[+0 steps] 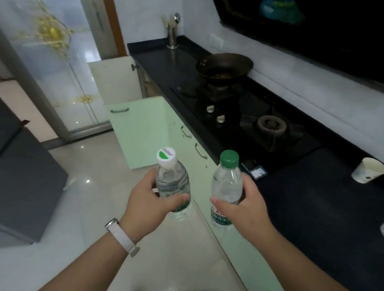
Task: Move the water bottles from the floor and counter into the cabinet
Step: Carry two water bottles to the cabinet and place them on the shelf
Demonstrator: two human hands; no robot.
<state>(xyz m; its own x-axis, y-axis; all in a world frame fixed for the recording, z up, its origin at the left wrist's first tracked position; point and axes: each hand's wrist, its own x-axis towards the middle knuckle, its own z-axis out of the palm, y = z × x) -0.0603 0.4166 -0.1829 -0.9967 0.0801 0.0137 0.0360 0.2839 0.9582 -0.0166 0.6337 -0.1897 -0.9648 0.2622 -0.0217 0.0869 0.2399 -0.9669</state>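
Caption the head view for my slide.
Left hand grips a white-capped bottle, right hand a green-capped bottle, near the open cabinet door.

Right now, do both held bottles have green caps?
No: the left hand holds a white-capped bottle; the right hand holds a green-capped bottle.

One wide-angle view, from a camera worn on the person's head, facing forward and steeply down. The left grip (150,200) and right grip (248,210) sit close below the lens; the dark table (322,221) stretches away on the right, the floor (96,206) on the left (straight edges bow, probably lens distortion).
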